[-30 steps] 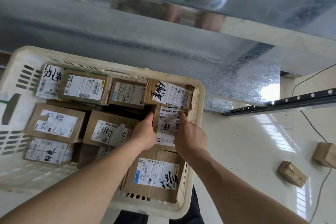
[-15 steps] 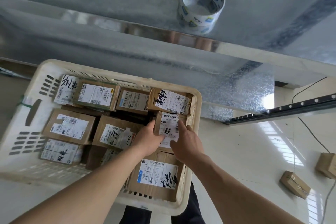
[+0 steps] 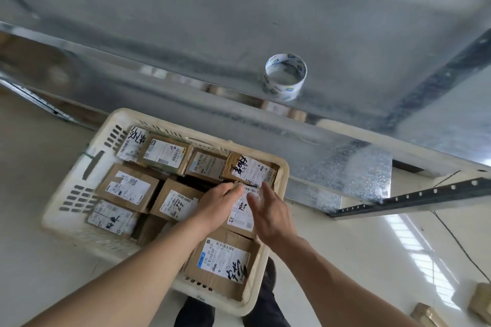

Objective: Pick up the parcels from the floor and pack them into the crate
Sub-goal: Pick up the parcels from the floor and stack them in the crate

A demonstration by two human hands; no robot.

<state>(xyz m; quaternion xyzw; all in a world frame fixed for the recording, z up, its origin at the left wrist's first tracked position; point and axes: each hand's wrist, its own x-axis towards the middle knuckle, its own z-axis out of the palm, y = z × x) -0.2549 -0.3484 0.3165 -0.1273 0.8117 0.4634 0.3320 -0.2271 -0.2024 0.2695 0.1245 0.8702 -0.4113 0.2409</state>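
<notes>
Seating a small parcel (image 3: 243, 211) into the gap along the crate's right side. Left hand (image 3: 216, 203) flat on the parcel's left edge, fingers extended, pressing not gripping. Right hand (image 3: 268, 211) hovering over the right edge, fingers spread and loose, holding nothing; blurred, so contact with the label can't be confirmed. Looks like a two-sided push to square the box down between its neighbours rather than a carry.

Parcel wedged between the marker-scrawled box (image 3: 251, 168) at the far right corner and the larger labelled box (image 3: 223, 264) at the near end, label up. Probably placed there because it's the last slot of that width.

Crate (image 3: 285, 180) cream plastic, slotted walls, sitting on the floor against a galvanised metal bench (image 3: 239, 8). Nearly full: labelled boxes in rows, labels mostly upward, a dark gap behind the left hand.

Roll of printed tape (image 3: 285, 75) on the bench top, well apart from the crate. Black perforated rail (image 3: 414, 198) off to the right. Two more parcels on the floor at bottom right (image 3: 427, 314), (image 3: 482, 301), not yet packed.
</notes>
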